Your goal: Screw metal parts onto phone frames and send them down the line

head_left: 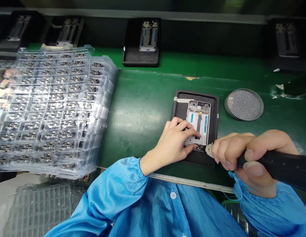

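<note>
An opened phone [203,123] with bare circuit boards and blue strips lies in a black foam tray [213,128] on the green bench. My left hand [174,136] rests over the phone's lower left part. Its index finger touches the inside of the frame and its thumb is at the bottom board, with the fingers apart. Just right of the phone, my right hand [241,151] is wrapped round a black electric screwdriver [286,166]. A whitish wrapped front end [209,150] pokes out by the phone's lower right corner; the bit itself cannot be made out.
A round dish of tiny screws [245,103] stands right of the tray. Stacked clear plastic trays [56,108] with small circuit boards fill the left. Behind, another phone [149,36] sits in a black holder on a green strip, with more holders on both sides.
</note>
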### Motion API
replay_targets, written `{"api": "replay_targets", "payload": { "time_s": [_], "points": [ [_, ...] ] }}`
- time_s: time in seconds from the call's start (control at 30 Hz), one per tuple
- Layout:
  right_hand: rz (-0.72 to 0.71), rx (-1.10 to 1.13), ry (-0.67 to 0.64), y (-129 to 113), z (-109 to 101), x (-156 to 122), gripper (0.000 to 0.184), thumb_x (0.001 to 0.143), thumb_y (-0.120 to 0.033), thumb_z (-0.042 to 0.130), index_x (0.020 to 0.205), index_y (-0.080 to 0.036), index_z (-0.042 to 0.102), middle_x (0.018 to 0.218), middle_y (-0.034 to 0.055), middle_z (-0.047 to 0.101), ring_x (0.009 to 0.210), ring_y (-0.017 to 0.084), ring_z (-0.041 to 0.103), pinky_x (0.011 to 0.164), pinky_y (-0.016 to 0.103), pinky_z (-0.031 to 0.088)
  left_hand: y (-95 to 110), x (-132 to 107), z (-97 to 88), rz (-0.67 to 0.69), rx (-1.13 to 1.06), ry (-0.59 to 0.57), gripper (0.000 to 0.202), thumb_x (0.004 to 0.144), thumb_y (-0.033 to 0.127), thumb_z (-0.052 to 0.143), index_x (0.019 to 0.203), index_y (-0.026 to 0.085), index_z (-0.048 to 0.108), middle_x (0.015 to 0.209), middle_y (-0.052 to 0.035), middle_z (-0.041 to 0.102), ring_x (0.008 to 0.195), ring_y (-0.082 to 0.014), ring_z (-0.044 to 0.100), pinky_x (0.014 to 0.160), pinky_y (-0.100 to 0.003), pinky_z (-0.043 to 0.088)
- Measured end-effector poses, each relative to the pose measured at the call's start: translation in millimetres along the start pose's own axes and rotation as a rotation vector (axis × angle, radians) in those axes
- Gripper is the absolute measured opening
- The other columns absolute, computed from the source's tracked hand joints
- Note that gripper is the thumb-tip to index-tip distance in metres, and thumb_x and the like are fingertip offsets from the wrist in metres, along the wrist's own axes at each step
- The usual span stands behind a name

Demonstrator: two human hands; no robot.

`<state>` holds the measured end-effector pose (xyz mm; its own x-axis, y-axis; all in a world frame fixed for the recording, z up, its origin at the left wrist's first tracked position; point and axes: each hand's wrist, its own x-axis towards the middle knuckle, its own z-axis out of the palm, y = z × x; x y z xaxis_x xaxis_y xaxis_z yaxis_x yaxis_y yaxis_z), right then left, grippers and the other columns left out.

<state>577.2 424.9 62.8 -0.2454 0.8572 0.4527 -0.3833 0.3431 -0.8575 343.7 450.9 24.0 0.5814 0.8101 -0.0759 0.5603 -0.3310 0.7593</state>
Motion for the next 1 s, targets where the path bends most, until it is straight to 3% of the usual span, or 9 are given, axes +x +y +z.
{"api": "replay_targets", "payload": {
  "time_s": [0.33,0.57,0.7,0.8,0.87,0.93,1.0],
  "points": [
    [0.068,-0.06,-0.038,-3,3,5,0.025,0.111,-0.023,0.1,0.128,-0.029,0.083,0.081,-0.0014,0.081,0.052,0.021,0.07,0.058,0.042,0.069,2,1,0.8,0.023,0.019,-0.006,0.028,0.117,0.031,0.088,0.144,0.03,0.092,0.152,-0.0102,0.083,0.143,-0.0364,0.062,0.124,-0.055,0.052],
    [0.069,-0.105,-0.096,-3,7,13,0.026,0.11,-0.008,0.093,0.122,-0.026,0.078,0.08,-0.0031,0.079,0.055,0.018,0.073,0.059,0.035,0.07,6,4,0.9,0.032,0.02,-0.007,0.029,0.117,0.026,0.083,0.146,0.027,0.091,0.154,-0.0107,0.082,0.148,-0.0374,0.061,0.128,-0.057,0.051],
    [0.069,-0.157,-0.068,-1,10,14,0.021,0.111,-0.009,0.088,0.112,-0.025,0.075,0.08,-0.0021,0.078,0.054,0.018,0.071,0.056,0.036,0.069,6,2,-1.1,0.056,0.039,-0.015,0.032,0.119,0.024,0.078,0.15,0.026,0.089,0.158,-0.0119,0.082,0.152,-0.0375,0.062,0.13,-0.057,0.053],
    [0.055,-0.132,-0.077,-1,10,11,0.02,0.112,-0.014,0.089,0.109,-0.027,0.075,0.074,-0.003,0.077,0.047,0.018,0.067,0.052,0.036,0.067,4,-11,-1.2,0.126,0.088,-0.027,0.048,0.12,0.042,0.086,0.165,0.026,0.083,0.173,-0.0158,0.076,0.166,-0.0424,0.059,0.139,-0.063,0.051],
    [0.026,-0.143,-0.012,-4,0,7,0.021,0.112,-0.021,0.092,0.102,-0.028,0.075,0.07,-0.0036,0.075,0.044,0.018,0.064,0.052,0.037,0.066,1,-23,0.8,0.153,0.163,-0.015,0.071,0.115,0.057,0.094,0.177,0.028,0.075,0.187,-0.0177,0.068,0.18,-0.0478,0.051,0.151,-0.072,0.04],
    [-0.019,-0.224,0.147,-7,-21,0,0.033,0.11,-0.034,0.099,0.09,-0.028,0.073,0.067,-0.0032,0.073,0.044,0.018,0.063,0.052,0.038,0.066,-3,-31,2.6,0.153,0.254,-0.006,0.075,0.119,0.06,0.09,0.183,0.028,0.07,0.196,-0.0173,0.062,0.188,-0.0483,0.046,0.158,-0.075,0.031],
    [-0.009,-0.332,0.272,-11,-50,-6,0.053,0.102,-0.052,0.108,0.074,-0.028,0.07,0.06,-0.002,0.068,0.044,0.021,0.064,0.055,0.042,0.069,-8,-33,1.9,0.174,0.326,-0.036,0.077,0.124,0.061,0.082,0.189,0.025,0.064,0.202,-0.0181,0.056,0.193,-0.0474,0.043,0.16,-0.075,0.03]
  ]
}}
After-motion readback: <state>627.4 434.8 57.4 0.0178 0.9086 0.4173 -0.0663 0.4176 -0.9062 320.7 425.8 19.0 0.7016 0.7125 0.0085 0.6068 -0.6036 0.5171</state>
